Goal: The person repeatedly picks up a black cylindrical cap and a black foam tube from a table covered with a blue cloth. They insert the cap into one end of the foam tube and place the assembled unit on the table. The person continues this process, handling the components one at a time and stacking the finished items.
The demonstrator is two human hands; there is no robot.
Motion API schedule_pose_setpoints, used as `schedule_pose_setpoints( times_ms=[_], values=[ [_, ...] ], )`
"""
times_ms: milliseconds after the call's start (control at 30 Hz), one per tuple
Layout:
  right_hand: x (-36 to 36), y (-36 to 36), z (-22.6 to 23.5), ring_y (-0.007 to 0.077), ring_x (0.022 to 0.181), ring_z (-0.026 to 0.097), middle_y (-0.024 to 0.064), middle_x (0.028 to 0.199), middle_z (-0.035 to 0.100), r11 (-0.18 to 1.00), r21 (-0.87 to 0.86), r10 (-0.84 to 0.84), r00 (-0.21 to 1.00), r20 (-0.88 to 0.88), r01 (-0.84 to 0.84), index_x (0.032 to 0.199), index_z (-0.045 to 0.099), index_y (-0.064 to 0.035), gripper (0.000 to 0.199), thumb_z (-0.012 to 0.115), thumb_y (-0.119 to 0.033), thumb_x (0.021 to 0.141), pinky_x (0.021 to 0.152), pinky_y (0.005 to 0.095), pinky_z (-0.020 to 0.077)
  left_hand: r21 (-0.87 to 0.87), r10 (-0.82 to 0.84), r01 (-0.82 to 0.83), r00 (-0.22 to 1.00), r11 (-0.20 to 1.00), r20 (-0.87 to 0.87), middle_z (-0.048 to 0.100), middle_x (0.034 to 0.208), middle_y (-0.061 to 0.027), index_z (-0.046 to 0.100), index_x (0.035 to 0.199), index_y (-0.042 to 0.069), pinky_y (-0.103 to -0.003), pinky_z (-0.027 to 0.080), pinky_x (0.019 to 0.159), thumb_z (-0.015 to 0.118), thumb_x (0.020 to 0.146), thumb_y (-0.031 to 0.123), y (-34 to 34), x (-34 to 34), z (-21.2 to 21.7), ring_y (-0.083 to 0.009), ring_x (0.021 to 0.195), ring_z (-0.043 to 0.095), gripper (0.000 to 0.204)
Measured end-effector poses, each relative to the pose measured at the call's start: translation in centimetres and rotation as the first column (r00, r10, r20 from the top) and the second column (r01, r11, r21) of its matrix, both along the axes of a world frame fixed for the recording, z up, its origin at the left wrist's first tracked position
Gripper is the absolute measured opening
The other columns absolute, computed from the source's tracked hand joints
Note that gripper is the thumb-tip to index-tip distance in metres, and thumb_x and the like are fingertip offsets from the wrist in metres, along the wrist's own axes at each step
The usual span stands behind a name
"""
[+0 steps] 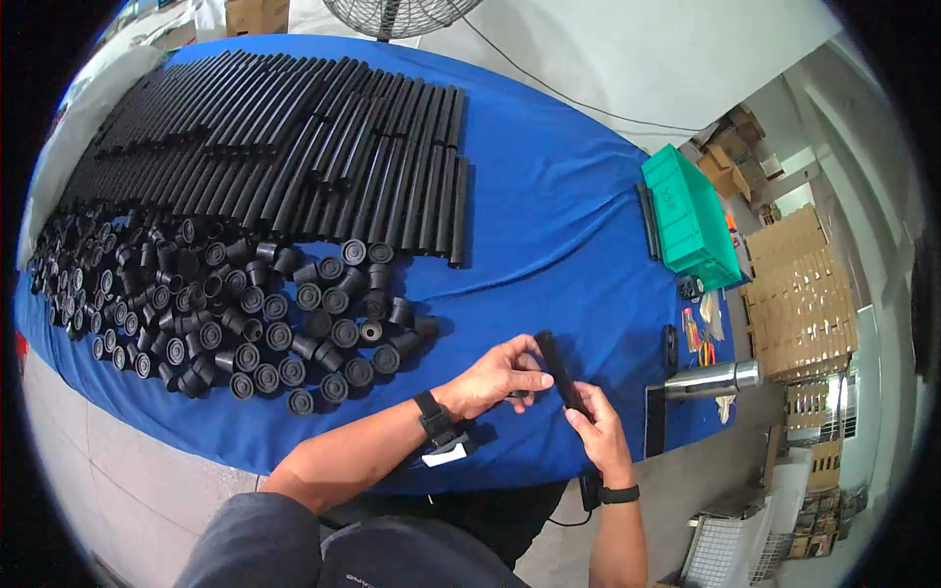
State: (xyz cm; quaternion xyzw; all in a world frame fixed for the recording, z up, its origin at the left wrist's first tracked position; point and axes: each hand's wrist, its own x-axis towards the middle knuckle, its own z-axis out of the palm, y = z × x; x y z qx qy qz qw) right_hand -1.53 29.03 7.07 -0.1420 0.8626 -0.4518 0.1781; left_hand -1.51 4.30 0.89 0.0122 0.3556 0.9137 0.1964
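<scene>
A short black tube (pixel 559 367) is held at a slant over the near part of the blue-covered table. My right hand (pixel 603 431) is closed round its lower end, thumb on top. At the tube's upper end, my left hand (pixel 495 380) has its fingers bent, with index finger and thumb against the tube. A small dark bit shows under the left fingers, too hidden to name. Left of my hands lies a big heap of black round caps (pixel 279 336). Beyond them, long black tubes (pixel 392 186) lie side by side in rows.
A green plastic crate (pixel 691 216) stands at the right, two black tubes (pixel 649 220) beside it. A shiny metal cylinder (pixel 714 379) projects near the right edge, with hand tools (pixel 698 338) behind it. A wire-caged fan (pixel 392 12) stands at the far side. Cardboard stacks (pixel 799 294) stand beyond the table.
</scene>
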Motion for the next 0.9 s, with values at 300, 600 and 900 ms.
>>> schedule_pose_setpoints(
  times_ms=[300, 600, 900],
  values=[
    [0.5, -2.0, -1.4, 0.0238, 0.103, 0.063, 0.0112, 0.108, 0.064, 0.993, 0.101, -0.029, 0.952, -0.303, 0.062, 0.115, 0.057, -0.0022, 0.043, 0.081, -0.007, 0.080, 0.094, 0.0366, 0.0494, -0.070, -0.160, 0.146, 0.942, 0.987, -0.294, 0.073, 0.097, -0.0025, 0.068, 0.130, 0.004, -0.024, 0.050, 0.059, 0.081, 0.088, 0.017, -1.3, 0.8, 2.0, -0.0066, 0.069, 0.058, 0.045],
    [2.5, -3.5, -0.2, 0.0174, 0.098, 0.063, 0.0079, 0.103, 0.065, 0.995, -0.019, -0.097, 0.981, -0.166, 0.095, 0.111, 0.060, -0.0009, 0.033, 0.079, -0.008, 0.085, 0.090, 0.0320, 0.0498, 0.108, -0.334, 0.399, 0.865, 0.911, -0.375, 0.065, 0.084, -0.0002, 0.064, 0.137, 0.004, -0.024, 0.046, 0.055, 0.082, 0.084, 0.012, -1.8, 0.8, 0.4, -0.0079, 0.063, 0.054, 0.057],
    [2.5, -4.2, 0.6, 0.0172, 0.095, 0.063, 0.0061, 0.102, 0.065, 0.997, 0.041, -0.046, 0.964, -0.263, 0.058, 0.113, 0.062, -0.0007, 0.029, 0.075, -0.009, 0.087, 0.088, 0.0323, 0.0500, 0.154, -0.329, 0.417, 0.855, 0.896, -0.401, 0.063, 0.083, -0.0006, 0.062, 0.138, 0.002, -0.024, 0.046, 0.054, 0.081, 0.085, 0.010, -1.8, 0.7, 0.5, -0.0078, 0.061, 0.054, 0.057]
  ],
)
